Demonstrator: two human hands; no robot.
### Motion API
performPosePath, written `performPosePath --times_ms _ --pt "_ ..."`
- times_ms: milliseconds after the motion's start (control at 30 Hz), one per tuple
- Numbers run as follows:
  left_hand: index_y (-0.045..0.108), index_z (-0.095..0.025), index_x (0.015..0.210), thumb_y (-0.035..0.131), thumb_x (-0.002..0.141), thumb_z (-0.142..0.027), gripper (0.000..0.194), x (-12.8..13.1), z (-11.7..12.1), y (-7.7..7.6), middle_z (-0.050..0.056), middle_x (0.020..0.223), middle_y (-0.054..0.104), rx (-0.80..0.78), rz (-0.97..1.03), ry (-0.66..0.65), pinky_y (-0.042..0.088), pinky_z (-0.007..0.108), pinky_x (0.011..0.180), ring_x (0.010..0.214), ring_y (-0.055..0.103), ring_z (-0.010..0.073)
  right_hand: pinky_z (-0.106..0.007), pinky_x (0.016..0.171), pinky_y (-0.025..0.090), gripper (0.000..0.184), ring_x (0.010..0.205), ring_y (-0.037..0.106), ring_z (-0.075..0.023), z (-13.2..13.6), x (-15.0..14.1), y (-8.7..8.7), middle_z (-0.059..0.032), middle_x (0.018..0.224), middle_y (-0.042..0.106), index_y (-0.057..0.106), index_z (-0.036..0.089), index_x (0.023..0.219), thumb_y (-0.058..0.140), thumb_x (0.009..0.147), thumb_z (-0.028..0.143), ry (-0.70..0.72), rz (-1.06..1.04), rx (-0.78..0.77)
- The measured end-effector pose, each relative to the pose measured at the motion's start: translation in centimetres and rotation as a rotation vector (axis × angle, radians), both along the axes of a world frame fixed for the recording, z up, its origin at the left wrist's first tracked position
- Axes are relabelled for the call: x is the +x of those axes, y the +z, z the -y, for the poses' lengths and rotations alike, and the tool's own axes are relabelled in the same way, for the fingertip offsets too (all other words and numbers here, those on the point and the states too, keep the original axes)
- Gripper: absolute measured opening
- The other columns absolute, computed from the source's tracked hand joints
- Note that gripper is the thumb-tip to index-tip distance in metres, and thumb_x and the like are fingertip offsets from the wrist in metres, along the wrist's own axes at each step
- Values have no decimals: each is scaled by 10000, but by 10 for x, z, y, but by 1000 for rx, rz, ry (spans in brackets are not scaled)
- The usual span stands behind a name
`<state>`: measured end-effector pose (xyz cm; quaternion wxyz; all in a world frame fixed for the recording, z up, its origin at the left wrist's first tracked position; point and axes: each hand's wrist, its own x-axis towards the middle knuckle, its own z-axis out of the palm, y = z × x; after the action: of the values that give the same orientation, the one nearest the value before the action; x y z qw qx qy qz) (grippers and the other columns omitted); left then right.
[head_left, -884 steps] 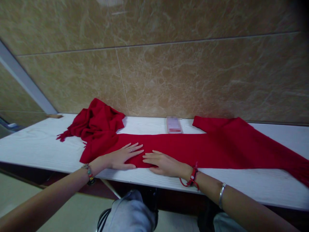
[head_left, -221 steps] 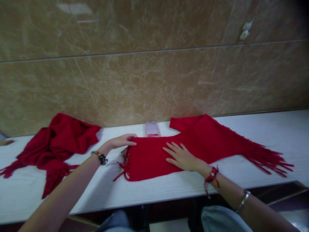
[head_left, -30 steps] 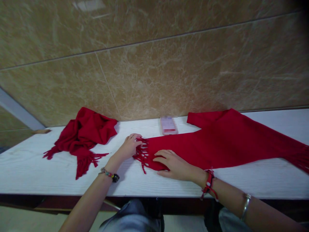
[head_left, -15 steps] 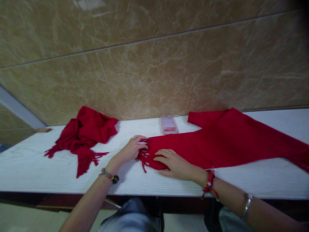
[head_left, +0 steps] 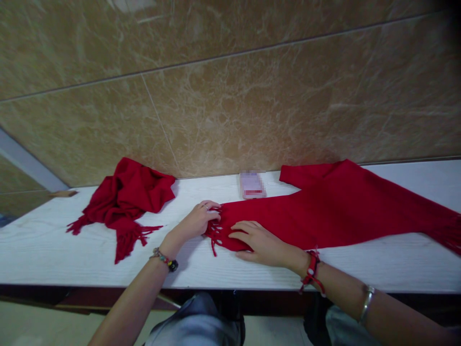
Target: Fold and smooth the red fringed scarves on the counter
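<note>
A red fringed scarf (head_left: pixel 334 206) lies stretched along the white tabletop, with a folded-over corner at the back. At its left end my left hand (head_left: pixel 198 220) has its fingers bent over the fringe and gripping it; the thumb is partly hidden. My right hand (head_left: pixel 261 245) rests palm down on the scarf just to the right, fingers spread and touching the cloth near its front edge. Off to the left, apart from both hands, a second red scarf (head_left: pixel 135 192) sits in a crumpled heap with its fringe toward the front.
A phone-like flat object (head_left: pixel 252 185), partly pixelated, lies behind the scarf near the wall. The white tabletop (head_left: pixel 54 254) is narrow and backs onto a brown tiled wall (head_left: pixel 230 110). A small brown piece (head_left: pixel 64 194) lies at the table's far left corner.
Both hands and both scarves keep practically the same places. The view has shifted very slightly.
</note>
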<state>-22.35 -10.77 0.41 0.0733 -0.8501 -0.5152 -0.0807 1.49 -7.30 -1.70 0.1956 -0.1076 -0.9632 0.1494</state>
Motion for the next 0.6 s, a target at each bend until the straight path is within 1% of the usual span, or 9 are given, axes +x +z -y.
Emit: performPosePath --times_ms 133,233,300,367,433,600 --pt "635 -204 853 463 673 16 332 -10 2 5 62 1129 496 32 -84 77 341 399 922 1101 377 221 -355 954 306 384 1113 404 -205 0 1 -1 -96 1169 508 537 177 1132 531 782 335 6 -2 9" --pt "642 -182 816 442 661 31 331 -10 3 5 74 1111 486 86 -5 135 351 394 917 1080 387 218 -355 953 307 383 1113 404 -206 0 1 -1 -94 1171 507 538 178 1130 532 781 334 1 -4 10" --pt "642 -192 858 405 654 59 401 -5 3 4 68 1139 458 73 71 82 351 361 929 1088 385 193 -352 952 308 382 1109 407 -205 0 1 -1 -91 1175 505 540 178 1129 536 778 330 -2 -1 13" --pt "638 -213 895 393 653 69 445 -1 2 3 57 1163 442 19 86 2 342 344 944 1098 381 178 -352 950 310 385 1107 408 -206 0 0 -1 -90 1174 506 540 181 1128 543 773 329 -3 2 13" --pt "644 -209 863 414 659 55 405 -1 1 2 61 1161 450 2 47 -1 343 357 940 1098 381 192 -359 948 310 384 1108 407 -207 0 0 -1 -90 1170 508 540 186 1128 543 772 332 -4 5 11" --pt "648 -166 715 471 669 9 253 -19 3 7 87 1126 494 75 -71 136 359 426 896 1092 373 254 -359 949 308 379 1113 407 -206 0 0 -2 -93 1164 511 539 185 1128 523 785 345 -5 -6 6"
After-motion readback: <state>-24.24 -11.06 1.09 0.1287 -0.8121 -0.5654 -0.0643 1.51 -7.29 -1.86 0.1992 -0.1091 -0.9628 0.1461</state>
